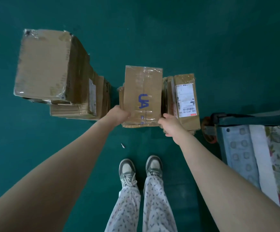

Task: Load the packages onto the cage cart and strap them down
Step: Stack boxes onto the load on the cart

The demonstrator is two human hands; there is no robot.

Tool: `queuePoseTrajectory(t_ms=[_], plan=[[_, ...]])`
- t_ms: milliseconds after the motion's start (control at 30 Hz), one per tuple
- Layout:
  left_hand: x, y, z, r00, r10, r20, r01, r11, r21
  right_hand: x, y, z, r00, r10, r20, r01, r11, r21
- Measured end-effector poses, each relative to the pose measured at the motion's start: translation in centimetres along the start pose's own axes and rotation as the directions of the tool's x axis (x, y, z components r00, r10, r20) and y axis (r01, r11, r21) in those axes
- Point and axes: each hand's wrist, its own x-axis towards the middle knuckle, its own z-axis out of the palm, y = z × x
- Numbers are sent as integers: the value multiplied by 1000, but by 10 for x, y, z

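Head camera, the only view I get. It faces almost straight down at the green floor (219, 47) (wide lens, edges bowed). Shoes (127, 168) sit low centre. Both arms (79, 148) run up from the bottom corners to the taped box (142, 91), arm's length off, mid-frame. The right edge cuts the cart (253, 117).

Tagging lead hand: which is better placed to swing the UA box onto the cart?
Likely right. The right hand grips the box at its cart-side corner and the cart stands on that side; the left hand grips the far corner.
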Motion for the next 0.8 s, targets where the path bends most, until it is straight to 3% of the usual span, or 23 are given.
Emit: queuePoseTrajectory(t_ms=[100, 267, 600, 800], plan=[[6, -3, 1, 994, -42, 103, 44, 999, -22, -2, -5, -1, 999, 28, 38, -29, 999, 45], [1, -1, 7, 989, -50, 138, 60, 996, -70, -6, -14, 1, 995, 72, 73, -83, 982, 169], [-30, 15, 17, 997, 74, 18, -61, 915, -398, -33, -29, -8, 1000, 14, -25, -1, 892, 453], [-76, 26, 3, 986, 148, -72, -165, 864, -476, -82, -55, -30, 991, -129, -37, 133, 900, 416]])
